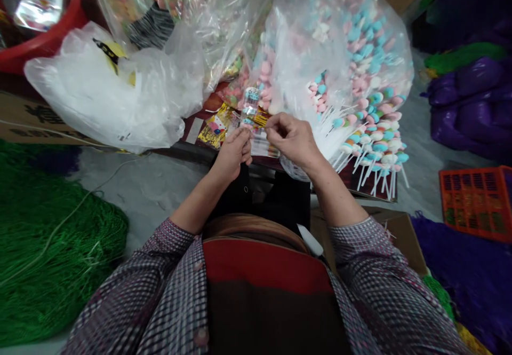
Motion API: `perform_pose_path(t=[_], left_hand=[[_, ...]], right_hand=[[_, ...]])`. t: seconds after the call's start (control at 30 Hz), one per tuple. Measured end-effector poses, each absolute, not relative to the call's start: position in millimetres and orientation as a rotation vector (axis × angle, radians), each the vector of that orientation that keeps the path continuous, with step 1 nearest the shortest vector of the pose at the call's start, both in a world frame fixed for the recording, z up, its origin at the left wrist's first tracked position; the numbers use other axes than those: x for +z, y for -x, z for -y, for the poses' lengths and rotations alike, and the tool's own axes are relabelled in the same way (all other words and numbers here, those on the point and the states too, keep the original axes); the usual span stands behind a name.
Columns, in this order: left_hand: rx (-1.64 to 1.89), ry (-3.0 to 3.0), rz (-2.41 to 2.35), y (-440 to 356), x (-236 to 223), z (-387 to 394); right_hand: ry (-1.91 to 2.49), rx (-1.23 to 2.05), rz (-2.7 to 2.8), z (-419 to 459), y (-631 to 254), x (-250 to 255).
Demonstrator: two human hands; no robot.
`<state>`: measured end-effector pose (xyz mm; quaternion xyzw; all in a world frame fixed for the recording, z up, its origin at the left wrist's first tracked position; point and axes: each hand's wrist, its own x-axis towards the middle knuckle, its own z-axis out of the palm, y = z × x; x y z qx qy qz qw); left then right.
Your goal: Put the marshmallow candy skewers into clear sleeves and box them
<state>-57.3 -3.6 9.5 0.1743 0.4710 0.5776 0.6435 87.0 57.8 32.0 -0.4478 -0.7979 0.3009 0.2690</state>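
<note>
My left hand point(235, 152) is closed around the lower end of a small clear candy bag point(250, 101) with blue and white print, which stands upright above the fingers. Pink and pale blue shows inside the bag near its bottom. Just to the right, my right hand point(295, 139) is pinched, its fingertips at the ends of thin gold twist ties point(261, 118). How many of the ties it grips is hard to see. Under the hands lie gold printed wrappers point(218, 126). Beside the right hand is a pile of marshmallow skewers point(376, 141) on white sticks.
A large clear bag of pink, blue and white marshmallows point(368, 34) stands at the back right. White plastic bags point(132, 93) lie at left, near a red tub point(74, 21). Green netting point(60, 237) covers the floor left; an orange crate point(476, 200) stands right.
</note>
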Motion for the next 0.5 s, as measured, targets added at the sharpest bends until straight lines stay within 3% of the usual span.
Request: perform_pose_path(t=[0.3,0.5], left_hand=[[1.229,-0.464,-1.138,44,15,7],[1.336,-0.429,-1.119,44,14,7]], right_hand=[[1.322,0.552,2.376,-41,-75,27],[1.211,0.784,2.08,-37,-79,21]])
